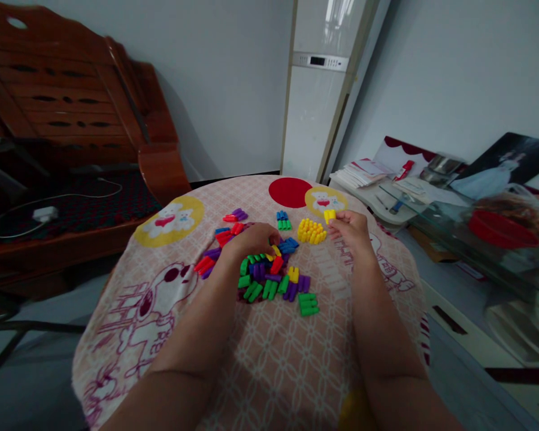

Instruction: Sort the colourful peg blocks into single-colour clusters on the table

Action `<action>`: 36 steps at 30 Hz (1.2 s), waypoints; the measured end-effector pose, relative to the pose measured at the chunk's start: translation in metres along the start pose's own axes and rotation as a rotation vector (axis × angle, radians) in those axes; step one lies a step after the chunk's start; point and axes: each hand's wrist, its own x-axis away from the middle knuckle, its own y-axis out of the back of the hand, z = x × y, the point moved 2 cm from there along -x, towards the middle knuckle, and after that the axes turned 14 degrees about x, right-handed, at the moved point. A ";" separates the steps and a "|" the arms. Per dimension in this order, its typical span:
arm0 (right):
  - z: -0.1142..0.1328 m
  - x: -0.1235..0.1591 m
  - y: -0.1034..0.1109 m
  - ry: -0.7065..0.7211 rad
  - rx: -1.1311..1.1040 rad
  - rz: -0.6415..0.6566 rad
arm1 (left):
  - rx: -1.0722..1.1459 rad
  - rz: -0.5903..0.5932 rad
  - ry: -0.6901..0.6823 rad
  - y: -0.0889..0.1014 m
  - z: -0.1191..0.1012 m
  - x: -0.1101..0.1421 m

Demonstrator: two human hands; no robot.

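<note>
My right hand (350, 228) pinches a yellow toy building block (329, 215) just above the cloth. Close to its left sits a tight cluster of yellow blocks (311, 231). My left hand (257, 238) is over a mixed pile, its fingers closed on another yellow block (275, 250); part of the grip is hidden behind the hand. Around it lie blue blocks (288, 245), red blocks (205, 264), purple blocks (291, 291) and green blocks (253, 291). A separate green block (308, 304) rests nearer to me.
A patterned cloth (269, 371) covers the round table. Small blue and green blocks (284, 220) stand behind the pile. To the right is a glass-topped cabinet (449, 227) with papers and a red bowl (503, 228). A wooden bench (72, 114) stands at left.
</note>
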 end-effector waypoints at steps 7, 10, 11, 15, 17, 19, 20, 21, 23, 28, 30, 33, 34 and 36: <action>-0.017 0.005 0.011 -0.114 0.257 0.431 | 0.058 -0.054 -0.033 -0.011 0.004 -0.009; -0.019 0.009 0.004 -0.105 0.344 0.640 | 0.209 -0.071 -0.032 -0.003 0.008 -0.003; -0.020 0.010 0.001 -0.101 0.370 0.682 | 0.257 -0.081 -0.033 0.000 0.008 -0.001; -0.021 0.011 -0.004 -0.082 0.449 0.758 | 0.398 -0.190 -0.058 0.002 0.000 -0.003; -0.020 0.013 -0.004 -0.091 0.491 0.785 | 0.413 -0.257 -0.055 -0.006 -0.007 -0.009; -0.020 0.014 -0.003 -0.105 0.550 0.801 | 0.414 -0.314 -0.039 -0.017 -0.015 -0.017; -0.019 0.014 -0.002 -0.109 0.576 0.786 | 0.422 -0.330 -0.031 -0.022 -0.018 -0.021; -0.017 0.013 -0.001 -0.107 0.589 0.750 | 0.444 -0.336 -0.023 -0.028 -0.021 -0.024; -0.013 0.012 -0.001 -0.075 0.528 0.651 | 0.534 -0.321 -0.003 -0.038 -0.026 -0.029; 0.003 0.012 -0.012 0.120 0.071 0.643 | 0.858 -0.241 0.073 -0.051 -0.032 -0.031; 0.006 0.014 -0.017 0.154 -0.003 0.667 | 0.953 -0.219 0.089 -0.054 -0.033 -0.032; 0.007 0.015 -0.020 0.151 0.002 0.637 | 1.080 -0.176 0.097 -0.056 -0.032 -0.033; 0.006 0.015 -0.019 0.136 0.025 0.615 | 1.113 -0.170 0.101 -0.057 -0.032 -0.033; 0.004 0.014 -0.016 0.077 0.115 0.550 | 1.137 -0.208 0.103 -0.056 -0.030 -0.034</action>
